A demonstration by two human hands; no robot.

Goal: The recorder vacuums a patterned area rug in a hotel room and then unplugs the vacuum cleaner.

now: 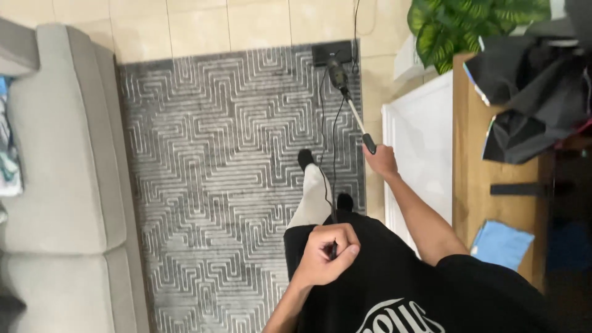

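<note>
My right hand (382,161) grips the handle end of a thin vacuum wand (354,114). The wand runs up to a black floor head (333,53) at the far edge of a grey patterned rug (216,160). My left hand (327,253) is closed around the black power cord (333,154), held in front of my waist. The cord runs up along the wand toward the floor head. One leg in a light trouser and black sock (305,159) stands on the rug.
A grey sofa (61,179) lines the left side. On the right stand a white cabinet (419,135) and a wooden table (472,166) with dark cloth (536,92) and a blue cloth (501,243). A leafy plant (462,24) is at the top right. Beige tiles (246,24) lie beyond the rug.
</note>
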